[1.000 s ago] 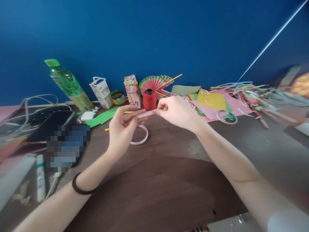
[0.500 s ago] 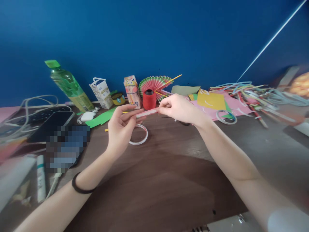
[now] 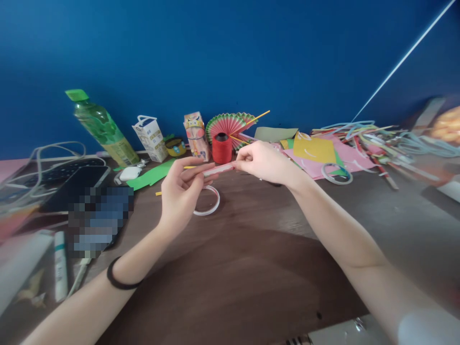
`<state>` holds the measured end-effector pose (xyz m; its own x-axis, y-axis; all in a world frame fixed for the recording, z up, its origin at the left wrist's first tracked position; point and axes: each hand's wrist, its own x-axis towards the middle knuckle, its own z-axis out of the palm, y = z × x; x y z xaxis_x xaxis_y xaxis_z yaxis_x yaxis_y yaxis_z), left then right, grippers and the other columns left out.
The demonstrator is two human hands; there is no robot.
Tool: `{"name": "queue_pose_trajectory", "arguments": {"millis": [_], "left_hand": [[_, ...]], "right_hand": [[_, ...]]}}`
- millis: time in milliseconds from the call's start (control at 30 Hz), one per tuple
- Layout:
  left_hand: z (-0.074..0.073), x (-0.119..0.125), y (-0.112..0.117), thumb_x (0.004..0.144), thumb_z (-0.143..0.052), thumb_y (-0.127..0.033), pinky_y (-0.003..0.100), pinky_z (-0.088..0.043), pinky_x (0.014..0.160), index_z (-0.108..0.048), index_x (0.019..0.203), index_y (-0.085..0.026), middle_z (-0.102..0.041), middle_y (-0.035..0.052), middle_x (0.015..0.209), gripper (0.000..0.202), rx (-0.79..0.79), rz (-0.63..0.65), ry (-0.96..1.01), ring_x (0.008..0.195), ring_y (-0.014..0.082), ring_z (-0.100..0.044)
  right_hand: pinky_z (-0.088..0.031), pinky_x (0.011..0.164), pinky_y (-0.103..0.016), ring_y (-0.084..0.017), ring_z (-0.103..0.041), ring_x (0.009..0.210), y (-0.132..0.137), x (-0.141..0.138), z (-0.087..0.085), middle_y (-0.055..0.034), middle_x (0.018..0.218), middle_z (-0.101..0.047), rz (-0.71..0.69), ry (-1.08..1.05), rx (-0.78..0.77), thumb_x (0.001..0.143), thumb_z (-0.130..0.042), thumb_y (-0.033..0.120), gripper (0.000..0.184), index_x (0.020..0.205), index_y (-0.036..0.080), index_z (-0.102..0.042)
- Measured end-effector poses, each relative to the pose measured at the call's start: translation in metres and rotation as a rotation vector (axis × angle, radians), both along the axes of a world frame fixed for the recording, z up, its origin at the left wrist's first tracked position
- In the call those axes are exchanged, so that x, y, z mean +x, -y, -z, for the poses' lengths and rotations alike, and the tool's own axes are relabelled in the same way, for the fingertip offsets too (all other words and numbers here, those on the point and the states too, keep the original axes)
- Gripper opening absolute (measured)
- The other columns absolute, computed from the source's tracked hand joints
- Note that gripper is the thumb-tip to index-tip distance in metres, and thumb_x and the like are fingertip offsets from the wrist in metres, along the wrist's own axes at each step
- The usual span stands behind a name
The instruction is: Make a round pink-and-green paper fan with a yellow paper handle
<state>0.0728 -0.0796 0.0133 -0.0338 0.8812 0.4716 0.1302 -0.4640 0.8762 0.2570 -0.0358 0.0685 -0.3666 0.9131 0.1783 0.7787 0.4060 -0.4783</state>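
A narrow pink strip [image 3: 220, 169] with a whitish band along it stretches between my two hands above the desk. My left hand [image 3: 181, 194] is closed on its left end, thumb against fingers. The fingertips of my right hand [image 3: 264, 163] pinch the other end. Just below the left fingers, a white tape roll [image 3: 217, 203] lies flat on the dark desk [image 3: 230, 268]. Behind the strip stands a red thread spool [image 3: 222, 149], in front of a pleated pink and green paper fan [image 3: 224, 125].
Along the blue wall stand a green bottle [image 3: 106, 129], a white carton [image 3: 151, 139] and a patterned box [image 3: 196, 136]. Coloured paper [image 3: 312, 148], another tape roll [image 3: 337, 175] and a tangle of sticks [image 3: 381, 143] lie right. Phones and a white marker [image 3: 61, 266] lie left.
Both hands keep nearly the same place and grip. The strip's right end has shifted very slightly; otherwise the scene looks unchanged.
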Motion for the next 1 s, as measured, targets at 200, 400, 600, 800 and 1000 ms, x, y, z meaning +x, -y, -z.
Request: {"name": "queue_pose_trajectory", "arguments": {"millis": [200,400,600,800,1000], "left_hand": [[0.002,-0.005,-0.007,0.081,-0.053,-0.021,0.037,-0.059,0.077,-0.05,0.101,-0.02,-0.07,0.0065,0.099,0.021,-0.031,0.019,0.058,0.083,0.0199,-0.07],[0.0,-0.009,-0.013,0.076,-0.058,-0.019,0.037,-0.059,0.076,-0.05,0.097,-0.018,-0.071,0.0066,0.095,0.022,-0.111,0.008,0.167,0.08,0.02,-0.07],[-0.001,-0.01,-0.017,0.073,-0.06,-0.017,0.038,-0.059,0.076,-0.051,0.094,-0.017,-0.071,0.0061,0.092,0.023,-0.165,0.041,0.223,0.077,0.0201,-0.07],[-0.007,-0.016,-0.018,0.072,-0.062,-0.017,0.042,-0.057,0.078,-0.052,0.094,-0.017,-0.072,0.0072,0.092,0.024,-0.234,0.146,0.218,0.075,0.0212,-0.07],[-0.008,-0.022,-0.022,0.072,-0.061,-0.016,0.04,-0.058,0.078,-0.053,0.095,-0.017,-0.072,0.0067,0.093,0.024,-0.262,0.192,0.229,0.076,0.0201,-0.07]], "right_hand": [[-0.027,0.054,-0.025,-0.009,-0.044,0.054,-0.008,0.006,0.003,0.0011,0.06,-0.055,0.026,-0.034,-0.013,0.074,-0.06,0.036,0.02,0.067,0.017,-0.06],[-0.028,0.056,-0.025,-0.01,-0.043,0.058,-0.012,0.009,0.006,0.0023,0.064,-0.051,-0.01,-0.102,0.015,0.073,-0.059,0.026,0.009,0.076,0.018,-0.058],[-0.035,0.075,-0.029,-0.017,-0.05,0.085,-0.01,0.006,0.008,-0.0041,0.089,-0.055,-0.168,-0.143,0.163,0.078,-0.055,0.023,0.013,0.087,0.017,-0.063],[-0.036,0.066,-0.028,-0.013,-0.052,0.07,-0.017,0.005,0.012,-0.0028,0.077,-0.061,-0.256,-0.145,0.002,0.077,-0.06,0.027,0.015,0.075,0.015,-0.067],[-0.035,0.06,-0.026,-0.011,-0.05,0.062,-0.017,0.004,0.011,-0.0011,0.068,-0.061,-0.233,-0.196,-0.01,0.075,-0.062,0.032,0.019,0.072,0.014,-0.066]]}}
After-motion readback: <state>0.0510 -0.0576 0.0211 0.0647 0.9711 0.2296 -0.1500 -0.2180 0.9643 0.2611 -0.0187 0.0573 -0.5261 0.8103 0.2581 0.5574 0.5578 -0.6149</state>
